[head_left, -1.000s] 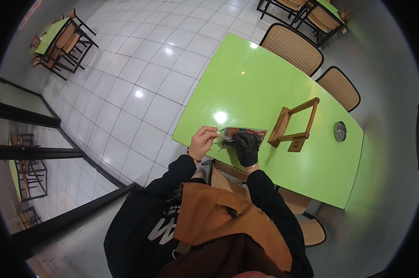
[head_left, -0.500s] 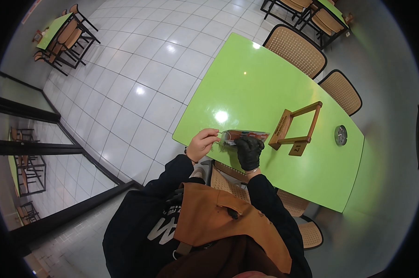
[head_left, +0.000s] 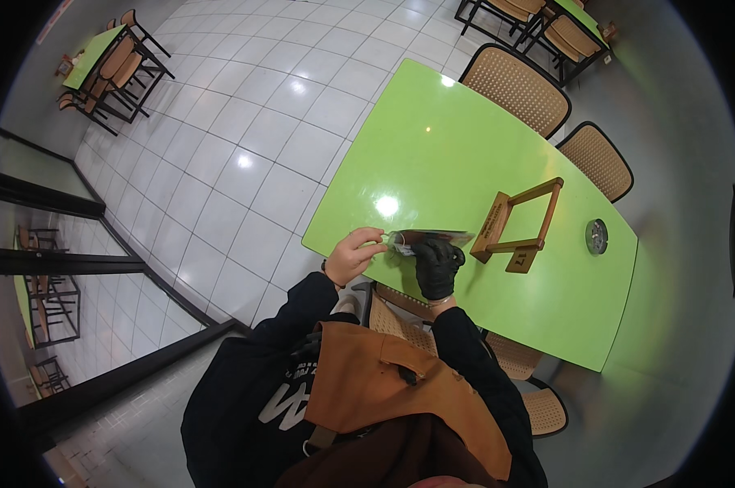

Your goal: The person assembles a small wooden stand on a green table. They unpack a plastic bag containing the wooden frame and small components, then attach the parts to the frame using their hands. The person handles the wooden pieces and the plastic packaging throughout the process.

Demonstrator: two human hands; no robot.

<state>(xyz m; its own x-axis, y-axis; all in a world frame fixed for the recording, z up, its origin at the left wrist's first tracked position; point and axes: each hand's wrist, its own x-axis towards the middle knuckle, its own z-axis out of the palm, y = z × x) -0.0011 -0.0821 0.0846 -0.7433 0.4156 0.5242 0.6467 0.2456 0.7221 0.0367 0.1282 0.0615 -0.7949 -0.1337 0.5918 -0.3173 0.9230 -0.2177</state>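
Observation:
My bare left hand [head_left: 354,255] is closed in a pinch at the left end of a flat, glossy pouch-like thing [head_left: 420,237] with a clear end and a darker, reddish body. My right hand [head_left: 438,270], in a black glove, wraps its fingers round the near side of that pouch. It is held tilted over the near edge of the green table [head_left: 432,154]. What is inside it cannot be made out. To the right of my right hand stands a wooden table stand [head_left: 491,228] with an open frame and a small number plate.
A round glass ashtray [head_left: 597,237] sits near the table's right side. Cane-backed chairs [head_left: 518,88] line its far edge, with another chair [head_left: 396,321] tucked under the near edge. Further green tables [head_left: 95,57] stand beyond the tiled floor. A dark-framed glass partition [head_left: 66,260] is at left.
The pouch has tipped in my hands, so its printed reddish face shows less and its surface looks darker. Both hands stay nearly in place.

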